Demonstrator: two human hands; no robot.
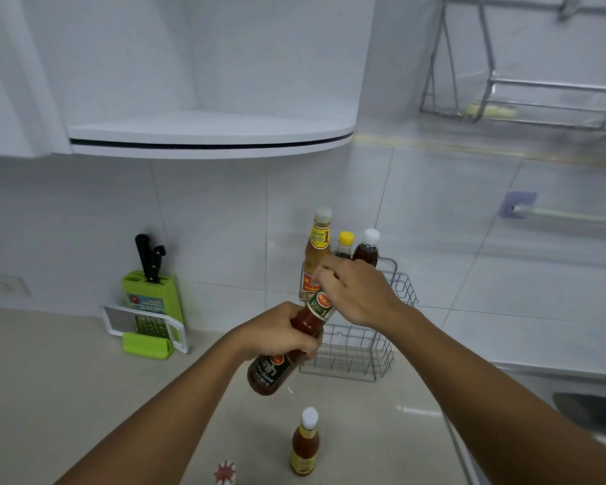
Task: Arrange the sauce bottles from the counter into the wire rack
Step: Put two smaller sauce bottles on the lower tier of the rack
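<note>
With the left hand (280, 332) wrapped around the tilted red bottle (287, 348) and right hand (355, 292) closed over its neck, stand it upright, then lower it into the rack (361, 355) just beyond the fingers.

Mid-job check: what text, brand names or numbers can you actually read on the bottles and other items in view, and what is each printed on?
"1": large red numeral on the yellow neck label of the tall bottle in the wire rack; the script beside it is too blurred.
Held red sauce bottle: red oval logo on the neck and white script on the green body label, both unreadable.
Small bottle on the counter: yellow label, too blurred.
Green knife block: sticker text too small.
</note>
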